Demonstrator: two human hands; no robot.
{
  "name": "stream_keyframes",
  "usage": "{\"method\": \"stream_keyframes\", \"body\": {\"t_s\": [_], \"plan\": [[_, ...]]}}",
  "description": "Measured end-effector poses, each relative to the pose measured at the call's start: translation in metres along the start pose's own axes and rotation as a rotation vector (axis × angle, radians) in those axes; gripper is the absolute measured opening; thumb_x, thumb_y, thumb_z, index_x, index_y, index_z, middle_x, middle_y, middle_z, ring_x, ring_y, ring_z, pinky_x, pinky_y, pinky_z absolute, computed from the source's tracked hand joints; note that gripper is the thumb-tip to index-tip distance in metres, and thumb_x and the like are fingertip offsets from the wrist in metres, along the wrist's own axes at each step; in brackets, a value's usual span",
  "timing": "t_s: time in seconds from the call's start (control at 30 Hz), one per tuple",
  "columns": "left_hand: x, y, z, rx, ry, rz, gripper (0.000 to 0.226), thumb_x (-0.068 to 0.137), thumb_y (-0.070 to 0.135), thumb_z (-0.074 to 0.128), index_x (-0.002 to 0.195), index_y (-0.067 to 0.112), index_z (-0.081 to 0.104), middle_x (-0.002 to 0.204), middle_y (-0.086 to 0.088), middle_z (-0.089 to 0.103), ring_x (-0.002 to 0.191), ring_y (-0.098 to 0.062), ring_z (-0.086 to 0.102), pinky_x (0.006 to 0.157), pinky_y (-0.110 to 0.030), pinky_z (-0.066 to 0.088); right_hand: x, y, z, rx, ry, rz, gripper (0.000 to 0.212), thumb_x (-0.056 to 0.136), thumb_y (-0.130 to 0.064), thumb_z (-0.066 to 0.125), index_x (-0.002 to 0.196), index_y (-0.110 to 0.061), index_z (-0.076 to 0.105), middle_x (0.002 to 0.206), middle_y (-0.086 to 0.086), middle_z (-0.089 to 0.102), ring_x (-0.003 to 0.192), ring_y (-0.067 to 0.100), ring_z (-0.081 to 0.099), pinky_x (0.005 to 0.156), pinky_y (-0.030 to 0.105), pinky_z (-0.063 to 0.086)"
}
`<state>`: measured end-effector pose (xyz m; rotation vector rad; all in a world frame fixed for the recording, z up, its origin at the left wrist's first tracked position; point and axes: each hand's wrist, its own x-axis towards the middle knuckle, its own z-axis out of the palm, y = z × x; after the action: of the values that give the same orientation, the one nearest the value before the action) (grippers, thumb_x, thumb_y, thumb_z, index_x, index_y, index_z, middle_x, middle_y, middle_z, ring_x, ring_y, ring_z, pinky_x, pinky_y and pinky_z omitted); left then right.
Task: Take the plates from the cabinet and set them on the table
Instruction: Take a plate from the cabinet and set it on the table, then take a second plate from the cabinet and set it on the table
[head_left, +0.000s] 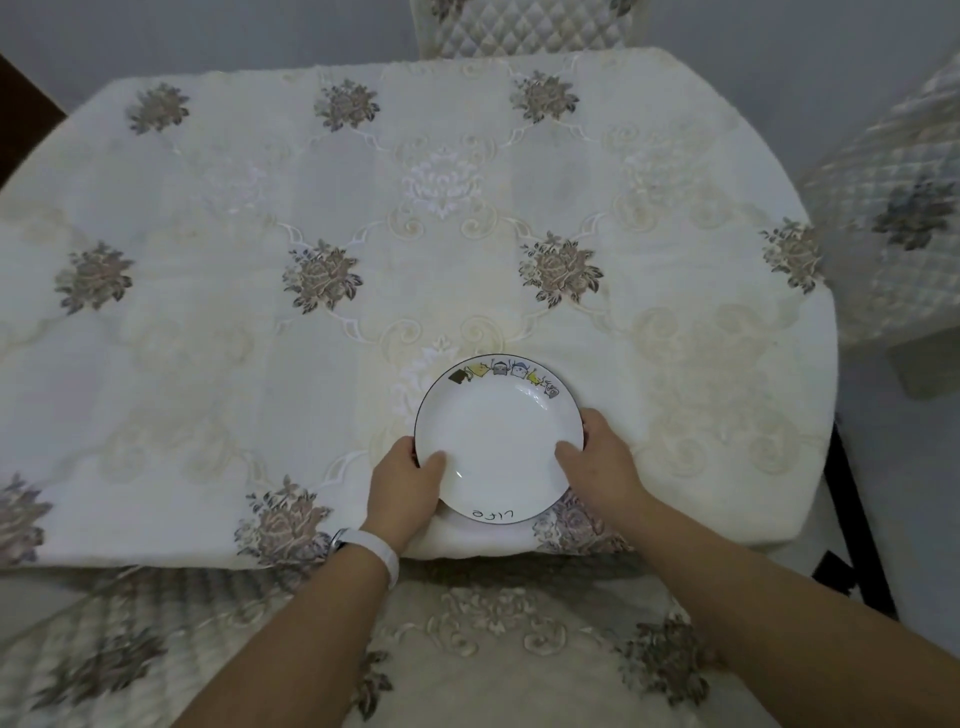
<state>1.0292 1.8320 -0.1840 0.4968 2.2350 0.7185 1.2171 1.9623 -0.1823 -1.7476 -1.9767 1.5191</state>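
**Two hands on one plate at the table's near edge**

One round white ceramic plate (496, 434) has a thin dark line around its rim, small cartoon figures printed along its far edge and a short scrawled word on its near edge. It lies at the near edge of the table (208, 364), which is covered in a cream embroidered cloth (675, 171) with grey-brown flower motifs. Whether the plate rests fully on the cloth or is held just above it cannot be told. The left hand (408, 480) grips the plate's near-left rim, thumb on the inner face and fingers curled beneath. The right hand (597, 457) grips the near-right rim the same way, thumb on top and fingers wrapped under the edge. A white watch band (376, 551) circles the left wrist. A quilted cream chair back (524, 26) stands at the table's far side. Another padded chair (893, 234) stands to the right, and a cushioned seat (467, 649) with matching flowers lies below the forearms.
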Motion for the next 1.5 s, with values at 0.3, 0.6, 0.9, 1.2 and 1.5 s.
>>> {"method": "stream_keyframes", "body": {"t_s": [0.3,0.6,0.9,1.2,1.5], "plan": [[-0.017,-0.001,-0.005,-0.128,0.013,-0.013,0.012,0.093,0.03,0.055,0.103,0.023,0.056,0.087,-0.001,0.068,0.082,-0.015,0.062,0.066,-0.029,0.046,0.006,-0.002,-0.025,-0.038,-0.033,-0.012,0.022,0.09,-0.024,0.055,0.111,-0.02,0.053,0.088,-0.002,0.061,0.07,0.015,0.06,0.063,0.03,0.045],[-0.071,0.007,-0.04,-0.099,0.215,0.155,0.013,0.095,0.023,0.057,0.107,0.024,0.06,0.103,0.011,0.062,0.099,-0.012,0.057,0.079,-0.028,0.042,-0.018,-0.032,-0.062,-0.207,-0.08,-0.304,0.025,0.094,-0.028,0.052,0.119,-0.022,0.055,0.098,-0.008,0.059,0.077,0.01,0.057,0.064,0.026,0.042],[-0.13,-0.009,-0.079,0.252,0.259,0.366,0.04,0.09,0.035,0.053,0.129,0.025,0.058,0.136,0.008,0.055,0.125,-0.013,0.049,0.103,-0.038,0.043,-0.065,-0.088,-0.042,-0.628,-0.258,-0.824,0.044,0.098,-0.043,0.042,0.136,-0.022,0.048,0.139,-0.006,0.049,0.124,0.014,0.045,0.096,0.027,0.034],[-0.207,-0.068,-0.134,0.552,0.461,0.341,0.041,0.089,0.039,0.053,0.127,0.025,0.06,0.133,0.0,0.058,0.121,-0.02,0.052,0.102,-0.041,0.043,-0.126,-0.128,0.033,-0.778,-0.377,-1.234,0.052,0.09,-0.048,0.037,0.12,-0.014,0.062,0.13,0.009,0.059,0.116,0.029,0.055,0.093,0.043,0.048],[-0.318,-0.17,-0.181,0.503,0.65,0.12,0.044,0.087,0.046,0.05,0.124,0.025,0.062,0.133,0.0,0.058,0.122,-0.021,0.053,0.101,-0.043,0.043,-0.235,-0.147,0.134,-0.953,-0.526,-1.469,0.047,0.09,-0.048,0.038,0.113,-0.014,0.062,0.119,0.008,0.062,0.107,0.03,0.057,0.091,0.041,0.047]]}}
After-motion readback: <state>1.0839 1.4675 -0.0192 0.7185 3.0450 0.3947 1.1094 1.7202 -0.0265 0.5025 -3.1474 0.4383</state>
